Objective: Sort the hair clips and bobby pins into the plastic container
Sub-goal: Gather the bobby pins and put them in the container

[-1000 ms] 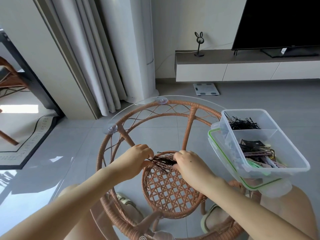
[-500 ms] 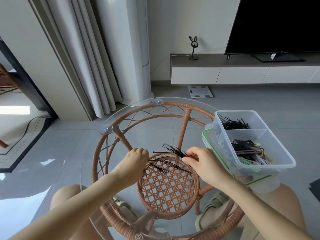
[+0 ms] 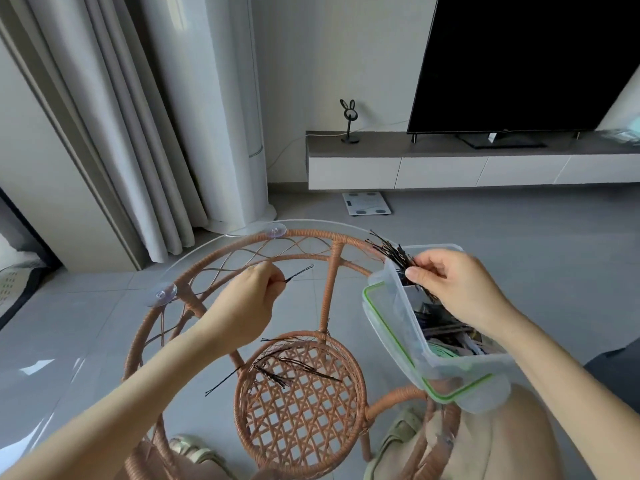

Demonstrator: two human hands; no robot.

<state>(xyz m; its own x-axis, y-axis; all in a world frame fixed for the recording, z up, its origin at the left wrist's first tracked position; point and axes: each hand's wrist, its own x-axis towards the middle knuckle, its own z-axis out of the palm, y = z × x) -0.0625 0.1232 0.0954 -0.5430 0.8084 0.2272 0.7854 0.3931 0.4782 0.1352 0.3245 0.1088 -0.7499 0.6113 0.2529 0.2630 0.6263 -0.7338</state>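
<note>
My right hand (image 3: 453,289) pinches a bunch of black bobby pins (image 3: 393,253) over the far compartment of the clear plastic container (image 3: 394,306), which sits on its green-rimmed lid (image 3: 450,398) at the table's right edge. Hair clips (image 3: 450,337) fill the container's near compartment. My left hand (image 3: 247,303) holds a single bobby pin (image 3: 299,274) raised above the glass. Several loose bobby pins (image 3: 277,365) lie on the glass top in front of me.
The round glass top (image 3: 207,247) rests on a wicker frame (image 3: 332,289) with suction cups. My knees and sandals show beneath it. A TV stand (image 3: 450,161), a bathroom scale (image 3: 367,207) and curtains (image 3: 138,133) stand beyond on the tiled floor.
My right hand lifted a bunch of bobby pins from the glass and carried it right to the container. My left hand rose with one pin. The camera tilted up.
</note>
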